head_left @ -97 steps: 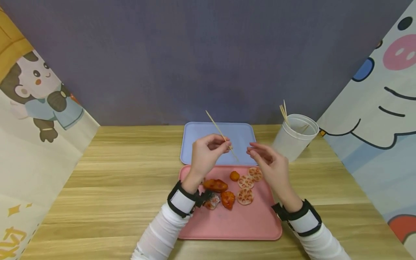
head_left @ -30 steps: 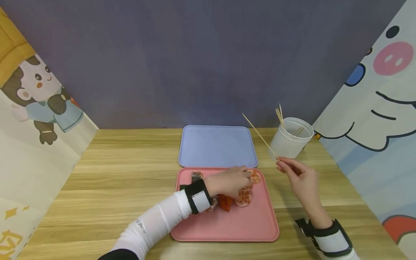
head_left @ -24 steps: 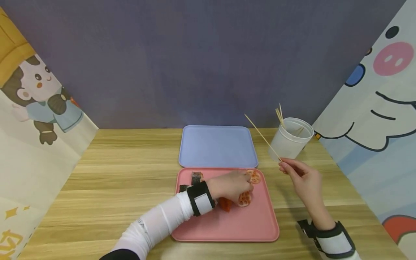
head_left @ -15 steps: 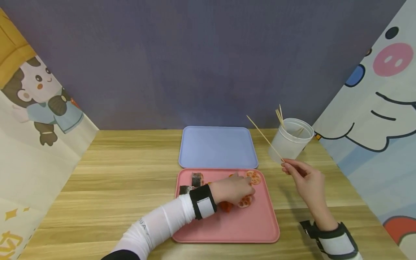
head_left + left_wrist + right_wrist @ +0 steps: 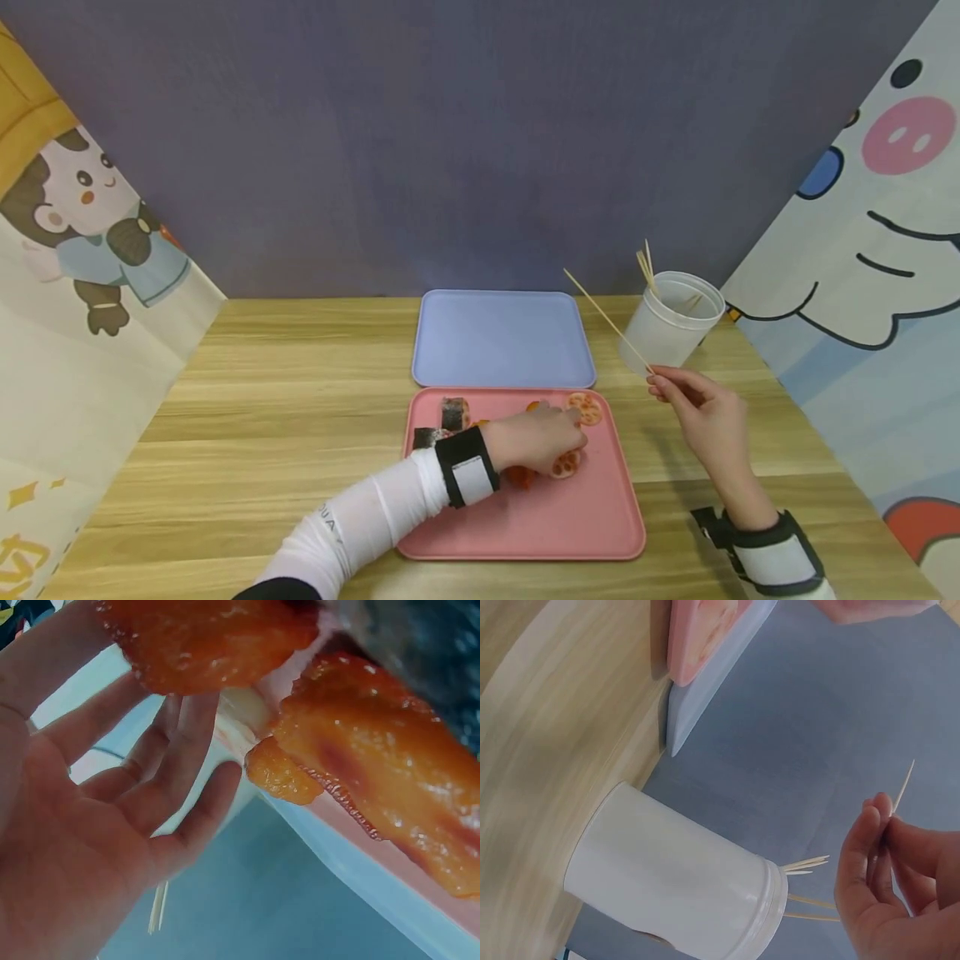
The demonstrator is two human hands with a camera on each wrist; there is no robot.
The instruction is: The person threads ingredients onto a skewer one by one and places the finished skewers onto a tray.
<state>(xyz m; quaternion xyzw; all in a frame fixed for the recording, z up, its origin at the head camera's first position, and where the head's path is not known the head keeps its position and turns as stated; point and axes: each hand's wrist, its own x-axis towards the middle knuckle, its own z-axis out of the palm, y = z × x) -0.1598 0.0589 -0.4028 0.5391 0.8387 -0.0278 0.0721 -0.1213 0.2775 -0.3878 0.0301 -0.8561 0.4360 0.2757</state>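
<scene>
In the head view my right hand (image 5: pixel 708 417) pinches a thin bamboo skewer (image 5: pixel 603 318) by its lower end, with its tip slanting up and left. My left hand (image 5: pixel 536 437) reaches low over the pink tray (image 5: pixel 558 529), among food pieces at its right half. Lotus root slices (image 5: pixel 585 408) show just beyond and below the fingers. The left wrist view has the fingers spread, some tips hidden behind a glossy orange piece (image 5: pixel 210 649); I cannot tell whether they hold a slice. A longer glazed orange piece (image 5: pixel 375 765) and a small orange ball (image 5: pixel 281 776) lie beside them.
Dark-skinned fish pieces (image 5: pixel 453 414) lie at the pink tray's upper left. Behind it is a blue tray (image 5: pixel 502 337). A white cup (image 5: pixel 667 329) of skewers stands at the back right, close to my right hand. A grey partition (image 5: pixel 480 150) closes off the back.
The skewer has gone from my left hand to my right, which has drawn back to the right. My left hand has come down onto the pink tray and shifted slightly toward me there.
</scene>
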